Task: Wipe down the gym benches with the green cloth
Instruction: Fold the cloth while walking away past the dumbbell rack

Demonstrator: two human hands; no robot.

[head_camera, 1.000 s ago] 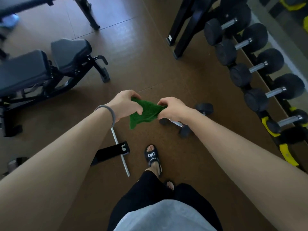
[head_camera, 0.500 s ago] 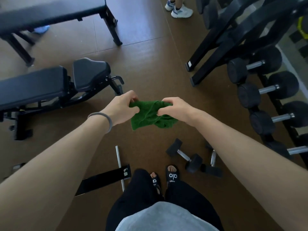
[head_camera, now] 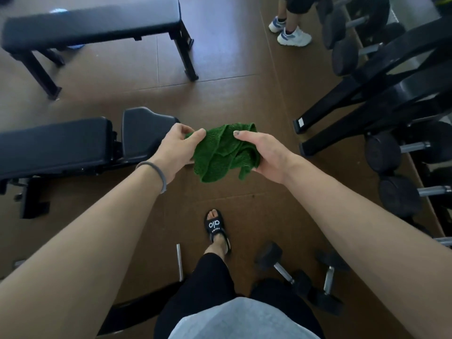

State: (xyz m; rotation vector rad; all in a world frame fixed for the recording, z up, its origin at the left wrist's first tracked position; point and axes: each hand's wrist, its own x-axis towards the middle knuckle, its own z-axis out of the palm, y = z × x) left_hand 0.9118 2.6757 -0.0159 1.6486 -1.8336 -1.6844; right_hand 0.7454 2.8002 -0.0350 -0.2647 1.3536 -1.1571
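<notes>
Head view: dumbbell rack (head_camera: 403, 94) right, benches (head_camera: 93, 25) left

Both forearms are bare, no sleeves. A grey band (head_camera: 160, 177) circles the left wrist. Below hangs a light grey shirt hem (head_camera: 244, 319) over black trousers (head_camera: 208, 285). One foot wears a black slide sandal (head_camera: 215, 227) with white "alo" lettering across its strap.

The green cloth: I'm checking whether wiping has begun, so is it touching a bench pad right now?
No, the green cloth hangs in the air between the left hand and right hand, apart from the adjustable bench.
</notes>
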